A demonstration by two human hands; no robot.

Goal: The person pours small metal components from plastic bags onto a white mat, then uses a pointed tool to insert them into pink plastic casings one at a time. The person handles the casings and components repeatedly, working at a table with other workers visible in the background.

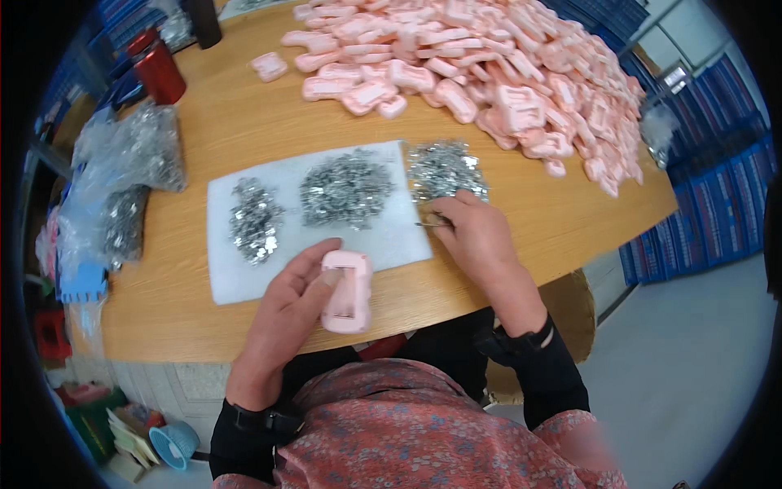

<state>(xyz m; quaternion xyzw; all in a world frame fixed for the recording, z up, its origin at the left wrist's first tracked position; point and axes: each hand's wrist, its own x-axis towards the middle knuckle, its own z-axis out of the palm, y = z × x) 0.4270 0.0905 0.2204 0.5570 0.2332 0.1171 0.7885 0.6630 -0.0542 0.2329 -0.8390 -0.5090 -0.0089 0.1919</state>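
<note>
My left hand [292,301] grips a pink plastic casing [349,306] with a rectangular recess, thumb over its inner side, above the table's near edge. My right hand [481,236] pinches a thin pointed metal tool [425,224], perhaps tweezers; most of it is hidden by the fingers. Just beyond that hand lies a heap of small silvery metal pieces [446,169] on the bare wood. Two more heaps, a large metal pile [346,189] and a smaller metal pile [255,220], rest on a white foam sheet [383,244].
A big mound of pink casings [489,65] covers the table's far right, with one loose casing [269,67] apart from it. On the left stand clear bags of metal parts [151,147] and a red flask [156,69]. Blue crates [709,216] are stacked at right.
</note>
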